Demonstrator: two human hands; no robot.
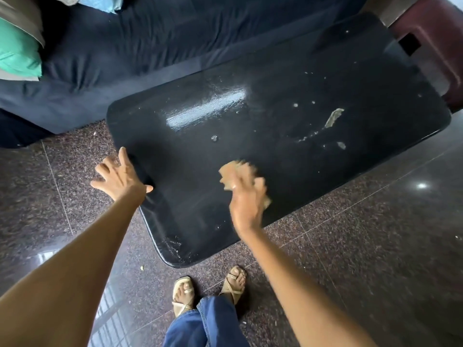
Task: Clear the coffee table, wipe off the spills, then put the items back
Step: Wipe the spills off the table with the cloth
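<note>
Two hands on table, wiping in progress

Head view: coffee table point(288, 78) is glossy black, rounded corners, bare of items. Left hand point(120, 175) splayed wide, flat on near-left edge, holding nothing, bracing. Right hand point(246, 199) grips tan cloth point(236, 172) bunched under fingers, motion-blurred, pressed on near edge. Spills remain toward far right: beige smear point(334, 117), small droplets point(295, 105), thin wet streak point(307, 137). Crumby residue at near corner point(172, 245). To do it well, probably overlap strokes toward the smear, keep cloth flat, brace steady. Dark sofa point(150, 46) beside table; speckled tile floor point(350, 246).
</note>
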